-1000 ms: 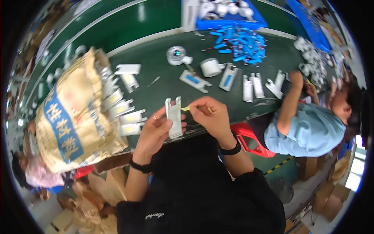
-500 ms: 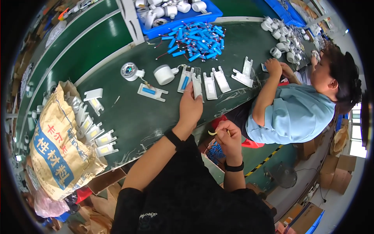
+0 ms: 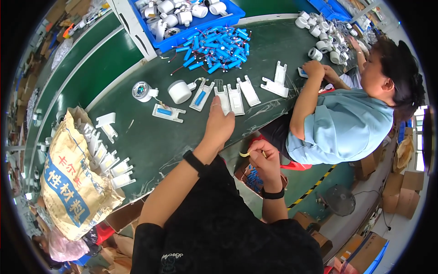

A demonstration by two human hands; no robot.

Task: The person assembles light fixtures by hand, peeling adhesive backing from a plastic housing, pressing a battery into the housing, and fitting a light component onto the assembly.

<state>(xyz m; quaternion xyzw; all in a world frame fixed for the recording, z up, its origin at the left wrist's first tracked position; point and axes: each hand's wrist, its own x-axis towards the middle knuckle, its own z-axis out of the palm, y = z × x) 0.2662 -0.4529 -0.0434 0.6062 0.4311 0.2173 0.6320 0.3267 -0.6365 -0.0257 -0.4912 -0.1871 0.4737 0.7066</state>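
Note:
My left hand is over the bench, its thumb and fingers closed on a white plastic housing. That housing lies beside another white housing. Left of it is a housing with a blue battery cell inside. My right hand is in front of the bench edge, pinching a thin, curved yellowish strip. To the left are a second housing with a blue cell, a white cylindrical head and a round head with a dark face.
A heap of blue wired cells lies behind, near a blue bin of white heads. A paper sack stands at left by several housings. A co-worker in light blue sits at right. A fan is on the floor.
The whole view has shifted. The blue-cell housing beside my left hand now sits tilted and further from the held housing. My right hand still pinches the strip.

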